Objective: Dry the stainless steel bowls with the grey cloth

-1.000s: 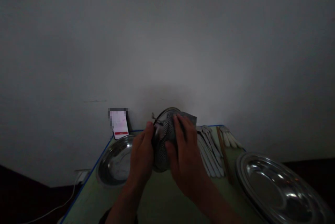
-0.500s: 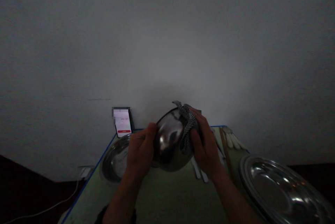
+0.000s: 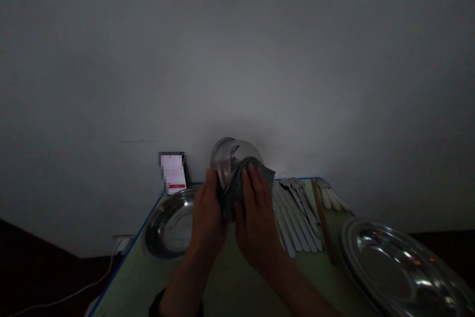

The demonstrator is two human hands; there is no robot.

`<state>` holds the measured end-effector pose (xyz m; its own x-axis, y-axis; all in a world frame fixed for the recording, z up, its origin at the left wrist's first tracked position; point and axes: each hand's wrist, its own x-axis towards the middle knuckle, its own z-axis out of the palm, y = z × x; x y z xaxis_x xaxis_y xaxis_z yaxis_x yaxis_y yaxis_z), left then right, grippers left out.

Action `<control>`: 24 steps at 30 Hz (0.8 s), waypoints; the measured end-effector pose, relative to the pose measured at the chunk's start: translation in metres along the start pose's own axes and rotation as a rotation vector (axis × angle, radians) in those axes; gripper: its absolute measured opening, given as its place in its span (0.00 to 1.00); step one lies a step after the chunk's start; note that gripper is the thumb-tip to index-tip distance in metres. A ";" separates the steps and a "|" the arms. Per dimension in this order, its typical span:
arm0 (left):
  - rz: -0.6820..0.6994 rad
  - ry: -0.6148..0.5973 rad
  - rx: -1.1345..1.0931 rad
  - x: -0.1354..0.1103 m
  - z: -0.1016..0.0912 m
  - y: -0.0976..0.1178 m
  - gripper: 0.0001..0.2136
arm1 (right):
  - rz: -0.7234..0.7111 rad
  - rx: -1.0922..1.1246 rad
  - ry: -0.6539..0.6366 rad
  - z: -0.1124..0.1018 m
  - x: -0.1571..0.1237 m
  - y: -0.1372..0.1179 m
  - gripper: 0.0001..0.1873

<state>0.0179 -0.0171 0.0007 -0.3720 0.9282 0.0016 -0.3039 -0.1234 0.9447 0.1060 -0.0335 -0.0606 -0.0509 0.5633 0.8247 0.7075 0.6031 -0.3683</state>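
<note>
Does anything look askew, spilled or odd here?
No spill shows. The metal platter at right seems to jut past the edge of the table, and blocky pixels cover parts of the phone, probably masking. The wall bears a thin dark line.

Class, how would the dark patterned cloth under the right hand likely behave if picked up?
The cloth would probably sag floppily, since it folds against the curved metal bowl. It is likely light for its size, as its edge looks thin. It may have slight body, because one corner juts out past the right hand.

Left fingers on a metal bowl, right fingers flat over checked cloth against it
</note>
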 end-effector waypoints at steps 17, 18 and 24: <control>0.605 -0.433 0.773 -0.019 -0.011 0.017 0.20 | 0.147 0.243 0.216 -0.046 0.030 0.023 0.15; 0.585 -0.425 0.797 -0.018 -0.011 0.018 0.21 | 0.154 0.209 0.277 -0.051 0.031 0.025 0.14; 0.669 -0.369 0.851 -0.015 -0.015 0.022 0.20 | 0.016 0.148 0.221 -0.075 0.034 0.014 0.19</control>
<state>0.0040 -0.0391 0.0164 0.0871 0.8295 0.5516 0.6033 -0.4846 0.6335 0.1674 -0.0480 -0.0053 0.1261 0.4460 0.8861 0.5953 0.6805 -0.4272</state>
